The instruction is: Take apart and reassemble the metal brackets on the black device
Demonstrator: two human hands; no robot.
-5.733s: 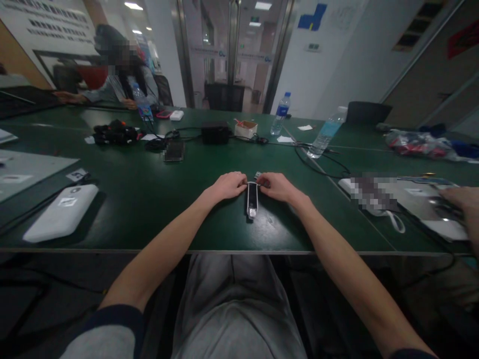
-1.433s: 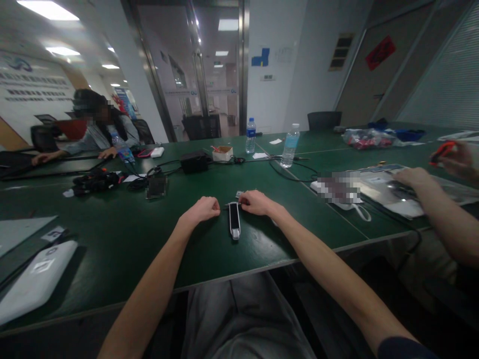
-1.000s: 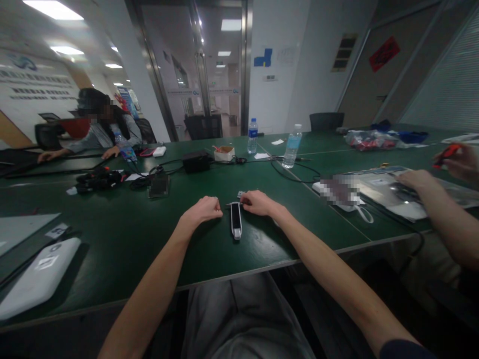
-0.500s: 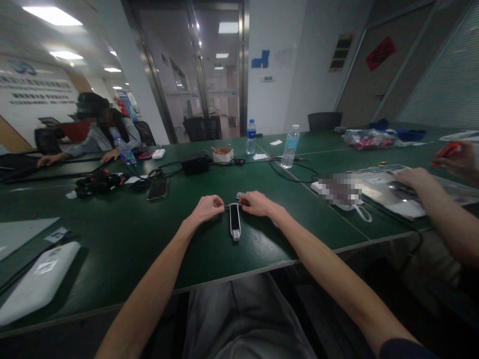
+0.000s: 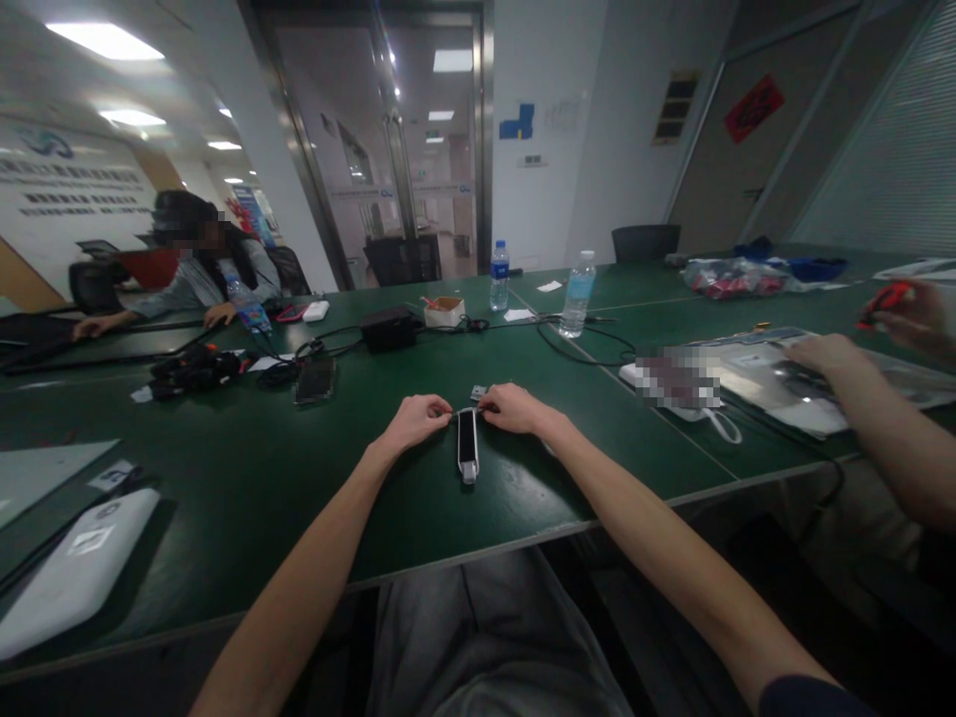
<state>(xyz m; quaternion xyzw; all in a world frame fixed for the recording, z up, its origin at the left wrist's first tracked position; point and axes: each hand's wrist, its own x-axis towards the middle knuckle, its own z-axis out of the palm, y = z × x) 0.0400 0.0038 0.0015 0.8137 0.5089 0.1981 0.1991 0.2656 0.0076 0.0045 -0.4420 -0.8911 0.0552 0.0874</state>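
A slim white device with a long black face [image 5: 467,438] lies on the green table [image 5: 418,498] in front of me, its narrow pale tip toward me. My left hand [image 5: 419,420] is closed in a pinch at the device's far left corner. At the far right corner, my right hand [image 5: 512,408] is closed the same way. Whatever is between the fingertips of either hand is too small to make out. Just beyond my right fingertips a small light-coloured piece [image 5: 478,392] lies on the table.
Two water bottles [image 5: 578,295], a small open box [image 5: 445,311] and a black adapter [image 5: 389,327] with cables stand farther back. A white casing [image 5: 82,573] lies at left. At right, a co-worker's hand [image 5: 826,358] rests over a plastic-covered sheet; another person sits far left.
My left fingertips have shifted very slightly right, toward the device. Otherwise my hands and the device stay nearly where they were, with a slight shift of the whole view.
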